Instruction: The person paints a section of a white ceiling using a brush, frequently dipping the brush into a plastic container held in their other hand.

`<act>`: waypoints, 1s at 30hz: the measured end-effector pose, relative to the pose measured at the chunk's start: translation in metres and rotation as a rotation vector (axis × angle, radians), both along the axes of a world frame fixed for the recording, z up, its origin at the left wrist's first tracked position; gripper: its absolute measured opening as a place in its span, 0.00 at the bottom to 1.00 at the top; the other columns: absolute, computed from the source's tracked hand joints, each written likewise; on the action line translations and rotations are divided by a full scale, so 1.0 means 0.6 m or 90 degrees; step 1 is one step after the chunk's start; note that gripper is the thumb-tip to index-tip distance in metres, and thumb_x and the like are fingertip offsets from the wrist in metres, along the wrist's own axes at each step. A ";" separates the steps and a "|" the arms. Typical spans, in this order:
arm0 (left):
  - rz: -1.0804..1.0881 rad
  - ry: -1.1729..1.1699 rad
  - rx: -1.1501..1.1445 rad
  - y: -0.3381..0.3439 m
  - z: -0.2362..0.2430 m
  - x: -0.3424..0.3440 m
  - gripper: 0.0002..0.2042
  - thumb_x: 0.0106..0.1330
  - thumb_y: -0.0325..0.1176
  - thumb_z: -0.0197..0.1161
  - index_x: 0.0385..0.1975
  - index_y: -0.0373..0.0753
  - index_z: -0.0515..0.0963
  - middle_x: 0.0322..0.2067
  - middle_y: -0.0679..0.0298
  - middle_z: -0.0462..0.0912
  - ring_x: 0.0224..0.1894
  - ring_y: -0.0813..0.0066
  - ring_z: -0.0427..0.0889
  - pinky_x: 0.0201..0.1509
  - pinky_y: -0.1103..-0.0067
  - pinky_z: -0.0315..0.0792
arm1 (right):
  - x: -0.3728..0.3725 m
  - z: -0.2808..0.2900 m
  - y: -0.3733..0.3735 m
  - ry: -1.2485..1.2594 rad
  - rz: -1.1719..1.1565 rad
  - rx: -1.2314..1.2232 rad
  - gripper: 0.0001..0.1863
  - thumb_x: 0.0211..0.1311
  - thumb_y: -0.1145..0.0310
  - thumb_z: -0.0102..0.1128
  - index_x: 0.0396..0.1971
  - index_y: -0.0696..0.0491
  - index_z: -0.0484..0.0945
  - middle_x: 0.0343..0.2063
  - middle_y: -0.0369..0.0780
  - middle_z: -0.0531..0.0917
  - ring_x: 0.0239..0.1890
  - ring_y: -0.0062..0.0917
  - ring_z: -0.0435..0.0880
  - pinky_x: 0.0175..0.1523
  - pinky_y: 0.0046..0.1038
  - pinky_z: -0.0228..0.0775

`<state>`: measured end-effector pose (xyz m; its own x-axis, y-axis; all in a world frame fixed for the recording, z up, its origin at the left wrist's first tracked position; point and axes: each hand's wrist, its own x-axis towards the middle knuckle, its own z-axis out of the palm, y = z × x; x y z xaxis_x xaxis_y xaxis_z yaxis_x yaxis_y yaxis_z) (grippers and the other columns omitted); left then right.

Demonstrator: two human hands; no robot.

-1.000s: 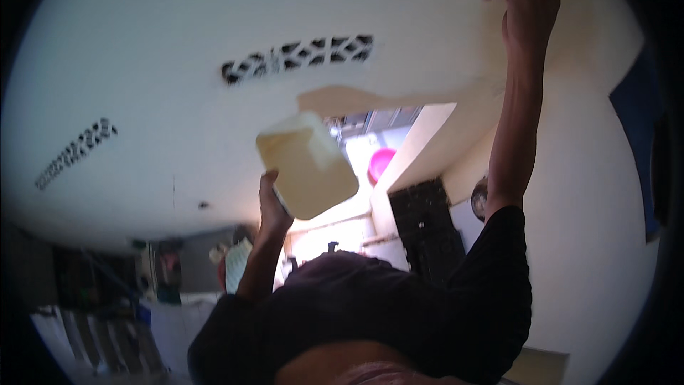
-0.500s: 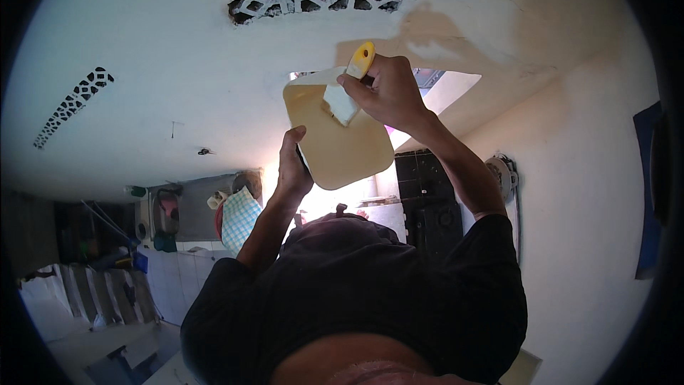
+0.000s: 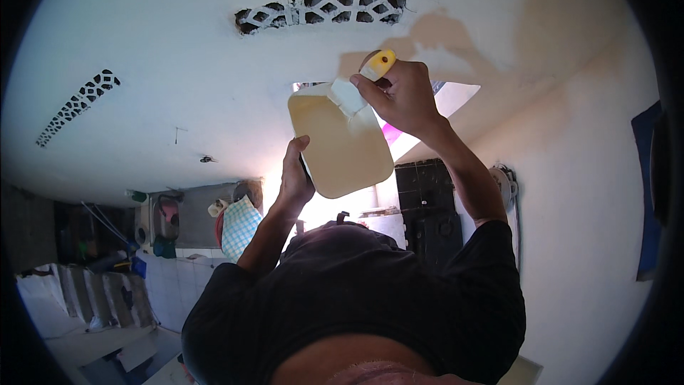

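My left hand (image 3: 293,178) grips a pale cream plastic container (image 3: 340,157) with rounded corners by its left side, the thumb over the edge. In my right hand (image 3: 408,100) is a paintbrush (image 3: 380,64), its yellow and white handle pinched between thumb and fingers. The wide head of the brush, whitish, lies against the far right rim of the container. A pale streak shows on the container just below the brush. How much paint the container holds, I cannot tell.
A white wall surface (image 3: 178,28) carries a row of patterned vent openings (image 3: 320,13) and a second row (image 3: 78,107) to the left. A dark panel (image 3: 429,199), a round fan-like object (image 3: 504,184) and a checked cloth (image 3: 241,228) are around me.
The brush has moved up and right, from over the middle of the container to its far rim, its handle tilting further right. The container has shifted slightly nearer to me.
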<state>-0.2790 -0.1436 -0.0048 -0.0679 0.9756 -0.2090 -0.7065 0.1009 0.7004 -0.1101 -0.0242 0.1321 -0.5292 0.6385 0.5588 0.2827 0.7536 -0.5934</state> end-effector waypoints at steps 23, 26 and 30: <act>-0.053 0.027 0.009 -0.009 -0.001 0.000 0.27 0.68 0.48 0.44 0.58 0.32 0.64 0.49 0.53 0.75 0.51 0.63 0.77 0.56 0.68 0.71 | 0.029 0.036 -0.017 0.012 0.052 0.181 0.07 0.55 0.68 0.69 0.31 0.54 0.81 0.21 0.36 0.82 0.15 0.24 0.78 0.22 0.23 0.66; -0.054 0.012 0.016 -0.006 0.009 0.001 0.27 0.68 0.47 0.42 0.58 0.31 0.65 0.50 0.52 0.76 0.51 0.63 0.78 0.56 0.69 0.72 | 0.043 0.038 -0.032 -0.005 0.034 0.043 0.06 0.57 0.77 0.67 0.34 0.60 0.81 0.25 0.37 0.85 0.22 0.13 0.81 0.26 0.17 0.72; -0.026 -0.034 -0.001 0.001 0.019 0.004 0.28 0.68 0.48 0.42 0.59 0.30 0.65 0.51 0.51 0.76 0.53 0.61 0.77 0.58 0.67 0.71 | 0.027 0.007 -0.066 0.139 0.062 -0.229 0.08 0.59 0.72 0.66 0.32 0.61 0.81 0.19 0.36 0.82 0.19 0.11 0.78 0.25 0.15 0.68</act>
<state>-0.2765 -0.1427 0.0063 -0.0158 0.9769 -0.2133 -0.7386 0.1324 0.6611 -0.0937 -0.0641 0.1361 -0.4910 0.7658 0.4152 0.0585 0.5046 -0.8614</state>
